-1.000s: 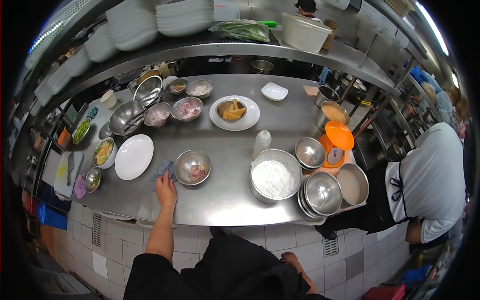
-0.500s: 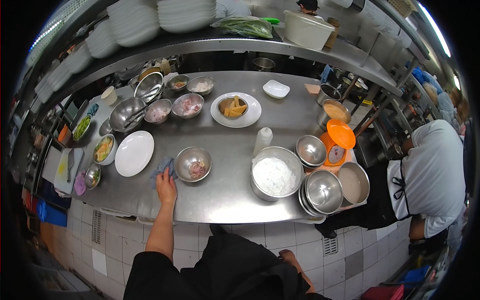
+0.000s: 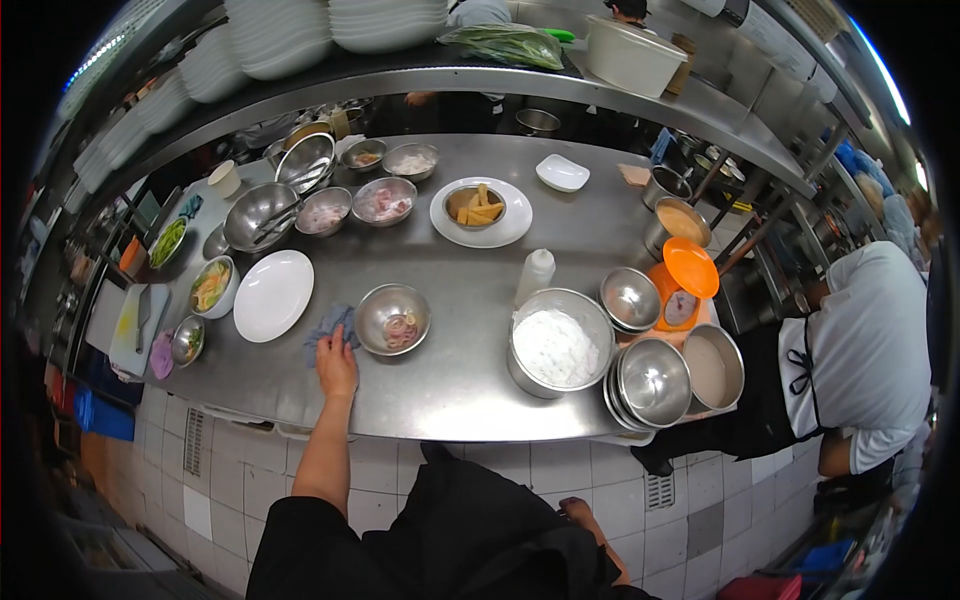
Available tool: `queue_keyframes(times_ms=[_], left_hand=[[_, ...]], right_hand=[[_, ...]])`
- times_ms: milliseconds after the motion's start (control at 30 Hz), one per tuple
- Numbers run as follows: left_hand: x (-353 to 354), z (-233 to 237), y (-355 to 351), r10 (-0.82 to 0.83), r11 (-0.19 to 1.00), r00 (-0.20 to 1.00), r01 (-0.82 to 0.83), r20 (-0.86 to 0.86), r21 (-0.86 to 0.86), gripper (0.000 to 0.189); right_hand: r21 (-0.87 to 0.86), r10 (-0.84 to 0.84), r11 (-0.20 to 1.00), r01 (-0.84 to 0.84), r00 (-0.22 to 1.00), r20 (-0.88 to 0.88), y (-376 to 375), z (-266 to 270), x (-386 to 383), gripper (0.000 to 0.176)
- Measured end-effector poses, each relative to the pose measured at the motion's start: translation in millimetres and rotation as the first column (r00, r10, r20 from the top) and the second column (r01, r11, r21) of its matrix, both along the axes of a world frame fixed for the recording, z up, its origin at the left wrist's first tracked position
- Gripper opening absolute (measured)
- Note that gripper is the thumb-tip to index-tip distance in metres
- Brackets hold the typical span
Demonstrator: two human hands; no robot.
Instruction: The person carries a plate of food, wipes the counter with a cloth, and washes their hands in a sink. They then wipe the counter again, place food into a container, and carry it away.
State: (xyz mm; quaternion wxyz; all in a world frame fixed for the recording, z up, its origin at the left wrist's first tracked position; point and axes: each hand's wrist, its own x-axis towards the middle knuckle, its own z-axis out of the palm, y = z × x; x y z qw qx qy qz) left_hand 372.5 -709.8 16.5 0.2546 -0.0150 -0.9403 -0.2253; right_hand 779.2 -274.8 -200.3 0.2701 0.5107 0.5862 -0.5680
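My left hand point(image 3: 338, 368) is closed on a crumpled blue-grey cloth point(image 3: 328, 328) and presses it against the steel table point(image 3: 450, 330). Just right of the cloth stands a metal bowl point(image 3: 392, 300) with sliced onion or shallot rings point(image 3: 401, 330) inside. An empty white oval plate point(image 3: 274, 295) lies to the left. Down beside my dark clothing hangs my right hand point(image 3: 577, 511), away from the table; its fingers look curled, and nothing shows in them.
A pot of white powder point(image 3: 562, 345), a squeeze bottle point(image 3: 536, 275), stacked metal bowls point(image 3: 652, 380) and an orange scale point(image 3: 680, 300) stand on the right. Bowls of raw meat point(image 3: 386, 202) are at the back. A person in white point(image 3: 860, 340) bends over at right. A plate shelf point(image 3: 480, 85) spans overhead.
The view has shifted slightly, so the table's contents sit a little further right in the picture. My left hand stays on the cloth, with its wrist turned a little. My right hand hangs as before.
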Motion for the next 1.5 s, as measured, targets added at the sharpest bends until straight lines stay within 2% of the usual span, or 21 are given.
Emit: queue_keyframes(times_ms=[100, 233, 300, 400, 533, 600, 633, 700, 767, 833, 867, 967, 1000, 1067, 1133, 1200, 1267, 1300, 1367, 1400, 1500], left_hand=[[-1.6, -2.2, -0.8, -0.004, 1.000, 1.000, 0.004, -0.010, 0.003, 0.042], [-1.4, -1.9, -1.5, -0.011, 1.000, 1.000, 0.011, -0.012, 0.008, 0.042], [-1.8, -1.9, -1.0, 0.002, 1.000, 1.000, -0.002, 0.000, 0.002, 0.043], [-2.0, -1.3, -0.8, 0.014, 1.000, 1.000, -0.014, 0.019, -0.008, 0.043], [-3.8, -4.2, -3.3, -0.023, 1.000, 0.999, 0.023, 0.022, 0.004, 0.042], [-5.3, -6.6, -4.6, -0.031, 0.999, 0.999, 0.030, 0.012, 0.016, 0.043], [-5.8, -7.0, -5.4, -0.049, 0.998, 0.999, 0.049, -0.003, 0.031, 0.043], [-6.8, -6.0, -9.3, -0.078, 0.995, 0.997, 0.078, -0.009, 0.057, 0.042], [-9.1, 2.6, -13.2, -0.111, 0.990, 0.994, 0.112, -0.019, 0.083, 0.042], [-4.5, 27.9, -19.7, -0.187, 0.919, 0.958, 0.092, 0.218, 0.383, 0.041], [-6.5, 35.3, -28.1, -0.187, 0.908, 0.963, 0.095, 0.192, 0.408, 0.039], [-42.5, 41.2, -79.7, -0.140, 0.892, 0.984, 0.078, 0.107, 0.446, 0.034], [-60.2, 45.8, -102.3, -0.140, 0.850, 0.990, 0.116, 0.009, 0.514, 0.032], [-99.2, 71.0, -150.5, -0.107, 0.757, 0.994, 0.079, 0.004, 0.649, 0.031], [-151.1, 78.3, -205.0, -0.025, 0.779, 0.999, 0.043, -0.038, 0.625, 0.035], [-199.0, 86.5, -253.7, -0.005, 0.739, 0.999, 0.040, -0.054, 0.673, 0.034], [-234.4, 107.9, -285.1, 0.022, 0.628, 1.000, 0.000, -0.017, 0.778, 0.034], [-249.8, 116.9, -294.8, 0.014, 0.625, 1.000, 0.003, -0.015, 0.781, 0.034], [-272.0, 135.7, -309.6, 0.046, 0.672, 0.995, 0.038, -0.092, 0.740, 0.034], [-274.3, 149.4, -310.4, 0.039, 0.669, 0.994, 0.048, -0.099, 0.742, 0.034], [-258.4, 215.4, -283.6, -0.085, 0.672, 0.982, 0.180, -0.167, 0.718, 0.029]], right_hand=[[-0.031, 0.087, 0.996, -0.089, 0.996, -0.035, 6.7, -19.4, 5.5, 0.020], [-0.042, 0.083, 0.995, -0.086, 0.994, -0.064, 9.5, -30.0, 8.6, 0.020], [0.027, 0.374, 0.927, -0.374, 0.917, -0.135, 15.4, -37.4, 8.9, 0.021], [0.023, 0.296, 0.955, -0.295, 0.955, -0.019, 6.1, -2.8, -5.0, 0.021], [0.014, 0.284, 0.959, -0.284, 0.958, -0.030, 4.1, 3.2, -9.6, 0.021], [0.125, 0.497, 0.867, -0.482, 0.849, -0.177, 17.3, -29.9, -1.9, 0.021], [0.123, 0.505, 0.863, -0.490, 0.845, -0.177, 14.8, -27.5, -6.0, 0.021], [0.055, 0.182, 0.983, -0.178, 0.980, -0.085, 7.4, -11.5, -20.7, 0.022], [0.080, 0.179, 0.981, -0.174, 0.982, -0.056, -5.7, 13.8, -37.1, 0.023], [0.161, 0.315, 0.934, -0.317, 0.948, 0.039, -21.4, 37.3, -51.9, 0.024], [0.164, 0.315, 0.934, -0.317, 0.948, 0.041, -30.7, 36.8, -58.6, 0.024], [0.108, 0.174, 0.979, -0.171, 0.985, -0.014, -64.7, 30.9, -67.6, 0.025], [0.088, 0.124, 0.989, -0.122, 0.992, -0.024, -75.7, 27.5, -65.8, 0.026], [0.049, 0.021, 0.999, -0.019, 0.999, -0.046, -102.2, 26.3, -68.9, 0.026], [0.017, 0.046, 0.999, -0.046, 0.999, -0.023, -133.4, 50.1, -84.0, 0.027], [-0.011, 0.070, 0.997, -0.070, 0.998, -0.011, -154.1, 67.4, -99.4, 0.029], [-0.049, 0.306, 0.951, -0.305, 0.952, 0.025, -179.5, 109.0, -116.0, 0.033], [-0.046, 0.298, 0.954, -0.297, 0.954, 0.027, -188.4, 127.7, -124.1, 0.033], [-0.117, 0.574, 0.817, -0.565, 0.817, 0.056, -203.9, 164.0, -142.5, 0.037], [-0.166, 0.601, 0.798, -0.579, 0.784, 0.155, -215.2, 193.7, -160.8, 0.041], [-0.196, 0.585, 0.810, -0.553, 0.787, 0.198, -220.5, 241.8, -194.9, 0.042]])
